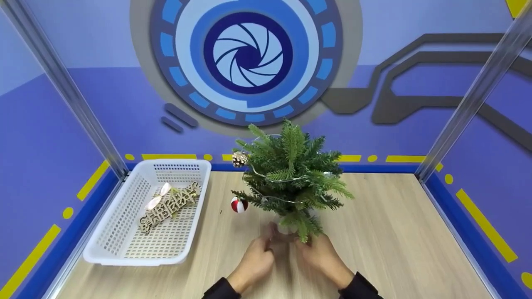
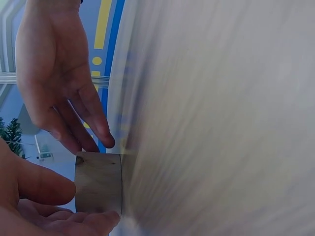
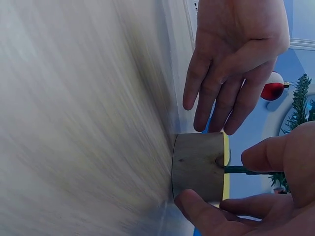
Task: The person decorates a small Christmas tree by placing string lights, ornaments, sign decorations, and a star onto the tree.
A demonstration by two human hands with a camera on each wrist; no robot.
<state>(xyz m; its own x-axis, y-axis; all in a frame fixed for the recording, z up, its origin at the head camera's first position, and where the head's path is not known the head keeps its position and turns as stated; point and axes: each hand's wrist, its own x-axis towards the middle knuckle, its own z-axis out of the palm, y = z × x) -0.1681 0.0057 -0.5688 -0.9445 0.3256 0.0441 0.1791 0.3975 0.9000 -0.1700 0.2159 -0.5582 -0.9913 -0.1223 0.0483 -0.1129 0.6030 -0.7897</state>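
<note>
A small artificial Christmas tree [image 1: 291, 166] stands upright on a round wooden base [image 3: 197, 167]. My left hand [image 1: 257, 255] is at the base's left side, its fingers fairly straight along it in the right wrist view. On the opposite side, my right hand [image 1: 324, 253] has its fingertips right at the wood, with the thumb apart from it. A gold-tipped pine cone [image 1: 239, 159] and a red and white bauble [image 1: 239, 204] hang on the tree's left side. A thin silvery string [image 1: 286, 179] winds around the branches, which partly cover the base in the head view.
A white perforated basket [image 1: 137, 262] stands on the wood-grain table [image 1: 395, 232] at the left. In it lie wooden lettering cutouts [image 1: 170, 209] and a pale pink bow [image 1: 160, 197]. Printed panels and metal posts [image 1: 469, 95] enclose the table.
</note>
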